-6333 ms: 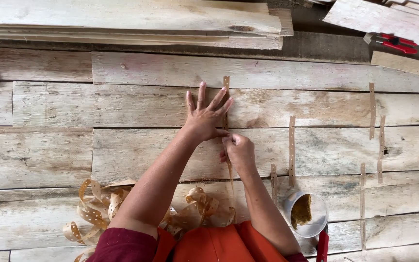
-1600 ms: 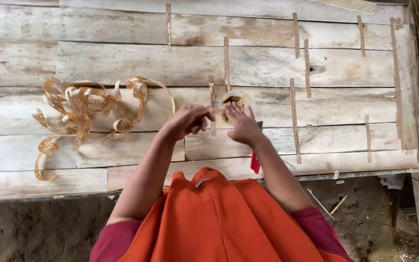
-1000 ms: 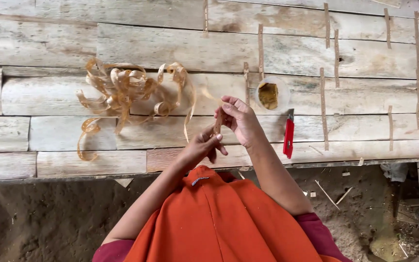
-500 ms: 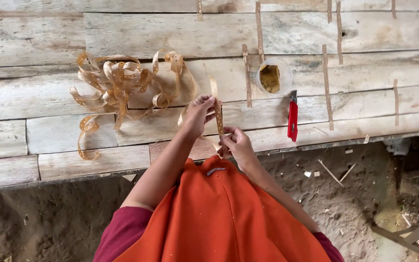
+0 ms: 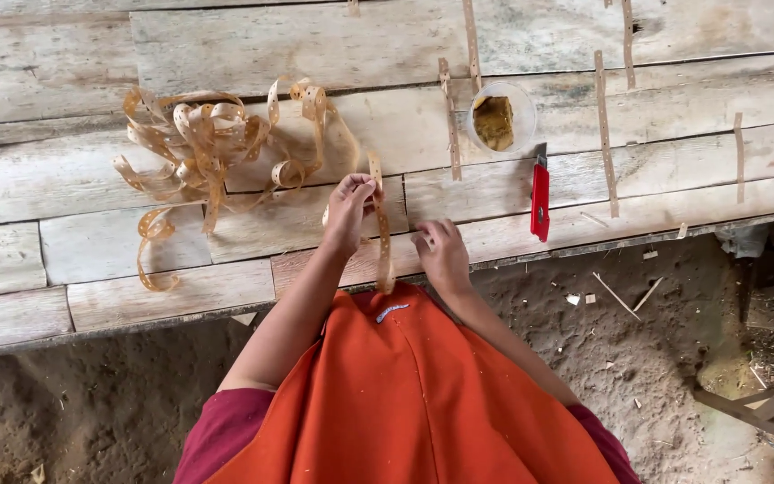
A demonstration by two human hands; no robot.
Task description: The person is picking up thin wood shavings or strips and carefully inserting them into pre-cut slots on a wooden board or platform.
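At the plank bench's (image 5: 91,305) near edge I see my left hand (image 5: 348,208) pinching a punched tan strip (image 5: 382,229) – it hangs down to the orange apron (image 5: 405,385). Right hand (image 5: 442,256) loosely curled just beside it, grip unclear. Strip tangle (image 5: 208,143) left, red knife (image 5: 540,199) right.

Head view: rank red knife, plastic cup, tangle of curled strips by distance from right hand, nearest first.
1. Red knife, just right of the right hand, lying on the planks.
2. Plastic cup, up and right of it, farther back on the bench.
3. Tangle of curled strips, far off to the left, beyond the left hand.
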